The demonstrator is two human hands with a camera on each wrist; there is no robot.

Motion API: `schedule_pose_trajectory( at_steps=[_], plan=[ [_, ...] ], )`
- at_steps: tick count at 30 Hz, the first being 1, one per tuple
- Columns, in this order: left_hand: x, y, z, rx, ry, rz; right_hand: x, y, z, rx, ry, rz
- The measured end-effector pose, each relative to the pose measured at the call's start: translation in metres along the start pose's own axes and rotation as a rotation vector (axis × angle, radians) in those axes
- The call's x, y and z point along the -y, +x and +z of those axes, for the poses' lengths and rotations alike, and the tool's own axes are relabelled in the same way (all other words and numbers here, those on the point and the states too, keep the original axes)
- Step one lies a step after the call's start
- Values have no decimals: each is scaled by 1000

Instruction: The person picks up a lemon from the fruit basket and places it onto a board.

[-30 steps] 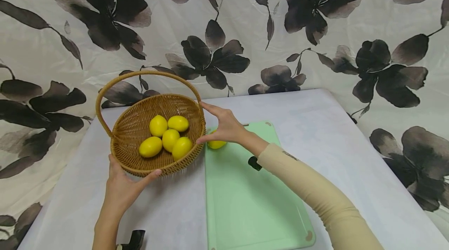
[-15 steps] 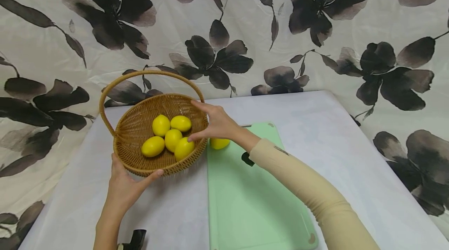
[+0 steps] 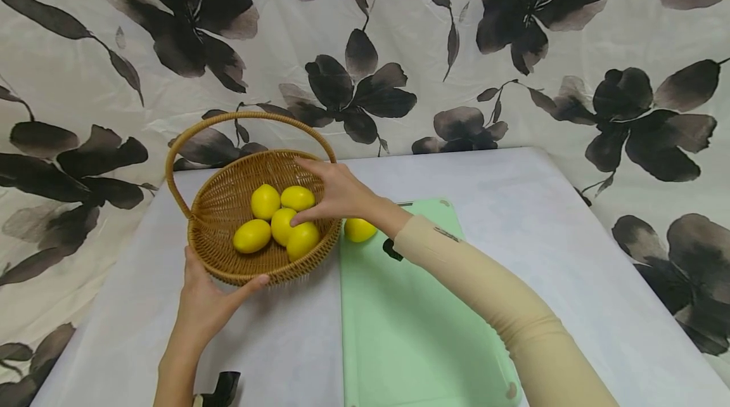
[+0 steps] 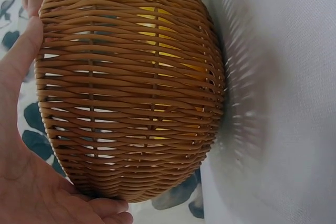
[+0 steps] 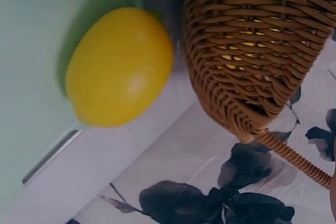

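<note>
A brown wicker basket (image 3: 213,207) with a tall hoop handle holds several yellow lemons (image 3: 265,202). My left hand (image 3: 206,305) holds the basket at its near left side, thumb on the front rim; in the left wrist view the hand (image 4: 26,182) spans the woven wall. My right hand (image 3: 339,193) reaches over the basket's right rim, thumb and fingers spread above the lemons on that side. Whether the thumb touches a lemon is unclear. Another lemon (image 5: 121,69) lies outside, on the far left corner of a green cutting board (image 3: 422,324).
The board lies right of the basket on a white-covered table (image 3: 274,350). A floral cloth (image 3: 399,45) hangs behind the table. The hoop handle (image 5: 294,157) rises at the basket's far side.
My right hand has moved left, from the basket's right rim to over the lemons inside. The left hand keeps its hold; the whole view has shifted slightly.
</note>
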State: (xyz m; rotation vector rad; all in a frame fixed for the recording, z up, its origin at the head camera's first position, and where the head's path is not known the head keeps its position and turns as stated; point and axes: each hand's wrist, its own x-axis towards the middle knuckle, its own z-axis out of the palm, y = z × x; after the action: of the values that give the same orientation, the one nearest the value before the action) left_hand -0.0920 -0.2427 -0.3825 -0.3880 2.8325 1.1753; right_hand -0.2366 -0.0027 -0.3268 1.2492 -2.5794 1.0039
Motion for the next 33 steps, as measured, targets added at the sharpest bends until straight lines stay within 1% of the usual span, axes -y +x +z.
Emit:
schedule_pose_trajectory(
  at_steps=[3, 9, 12, 16, 19, 22, 26, 29, 33],
  plan=[
    [0, 1, -1, 9, 1, -3, 4, 6, -2, 12, -13, -9],
    [-2, 3, 0, 24, 9, -25, 13, 17, -2, 66, -7, 10],
    [-4, 2, 1, 28, 7, -26, 18, 23, -3, 72, -16, -4],
    [-6, 3, 2, 36, 12, -20, 25, 32, -5, 70, -45, -2],
    [-6, 2, 3, 34, 16, -14, 29, 39, -4, 84, -57, -9],
    [-6, 0, 4, 31, 7, -9, 32, 46, 2, 89, -51, -30],
    [-5, -1, 3, 27, 11, -7, 36, 56, 13, 28, 10, -75],
    [-3, -1, 1, 18, 15, -1, 40, 63, 22, -10, 41, -89],
    [-1, -1, 0, 9, 13, 16, 44, 71, 32, 11, 24, -67]
  ],
)
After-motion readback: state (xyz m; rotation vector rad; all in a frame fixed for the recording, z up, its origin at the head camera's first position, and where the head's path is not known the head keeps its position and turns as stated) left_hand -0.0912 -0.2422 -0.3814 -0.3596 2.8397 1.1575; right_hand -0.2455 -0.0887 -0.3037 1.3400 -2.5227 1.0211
